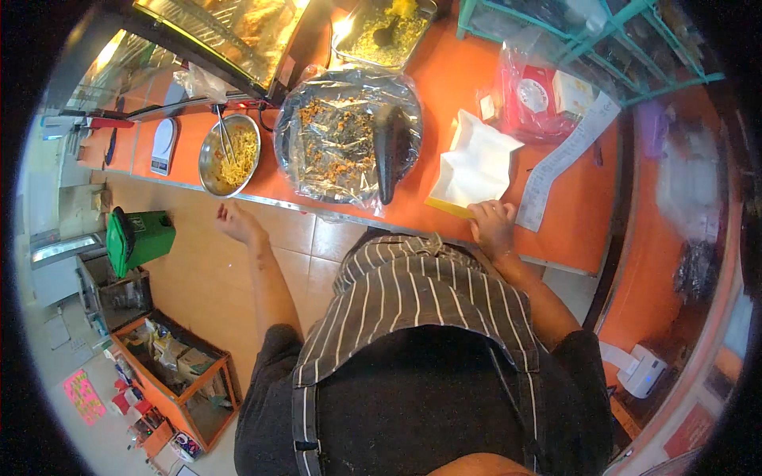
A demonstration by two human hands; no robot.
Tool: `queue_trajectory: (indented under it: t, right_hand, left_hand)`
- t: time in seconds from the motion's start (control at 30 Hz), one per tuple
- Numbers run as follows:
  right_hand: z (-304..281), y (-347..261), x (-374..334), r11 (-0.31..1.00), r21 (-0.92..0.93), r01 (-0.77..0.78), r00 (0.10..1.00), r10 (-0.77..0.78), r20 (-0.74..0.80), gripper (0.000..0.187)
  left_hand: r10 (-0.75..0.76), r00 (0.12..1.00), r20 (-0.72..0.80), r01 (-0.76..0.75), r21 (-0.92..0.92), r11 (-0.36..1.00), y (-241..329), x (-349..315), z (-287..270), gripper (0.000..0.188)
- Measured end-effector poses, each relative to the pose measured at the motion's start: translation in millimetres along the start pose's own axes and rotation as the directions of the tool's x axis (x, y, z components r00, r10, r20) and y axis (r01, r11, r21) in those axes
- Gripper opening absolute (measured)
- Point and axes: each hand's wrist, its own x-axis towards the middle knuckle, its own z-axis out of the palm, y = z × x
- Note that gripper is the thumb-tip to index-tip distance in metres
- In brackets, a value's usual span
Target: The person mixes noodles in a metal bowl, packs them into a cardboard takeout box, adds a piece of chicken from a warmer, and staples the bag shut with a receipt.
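My right hand (494,228) is at the near edge of an unfolded paper food box (470,170), white inside and yellow outside, with its fingers closed on the rim. My left hand (238,224) hangs just off the counter's front edge, fingers loosely apart and holding nothing. Close above it stands a steel bowl (208,170) of yellow noodles (240,163), with metal tongs (225,139) leaning in it. Between bowl and box sits a wide round pan (295,178) under clear plastic film, with brown crumbs showing. A long black utensil (386,155) lies across its right side.
A long printed paper strip (556,163) lies right of the box. Behind are a red package (528,95) in clear plastic and a teal rack (591,40). A metal tray (361,55) of yellowish food and a lit glass case (238,32) stand farther back. A scale (163,147) sits left.
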Motion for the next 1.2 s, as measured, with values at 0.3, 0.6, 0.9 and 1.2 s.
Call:
queue_trajectory:
  t: [0.3,0.6,0.9,1.2]
  right_hand:
    - [14,-25,-12,0.988,-0.084,-0.133,0.991,0.134,0.004,0.042]
    - [-4,-68,4,0.943,-0.168,-0.288,0.958,0.282,-0.058,0.054]
    - [-3,-113,29,0.978,-0.032,-0.205,0.941,0.188,-0.282,0.044]
    - [-12,-177,76,0.955,0.259,-0.146,0.958,0.202,-0.203,0.035]
  left_hand:
    - [-0.369,0.902,0.225,0.396,-0.093,0.913,-60,100,-15,0.046]
    - [-0.374,0.899,0.228,0.411,-0.141,0.901,-32,120,17,0.059]
    - [-0.036,0.782,0.622,0.032,0.016,0.999,-178,203,-34,0.044]
    - [-0.516,0.689,0.509,0.717,-0.369,0.592,-114,146,-6,0.024]
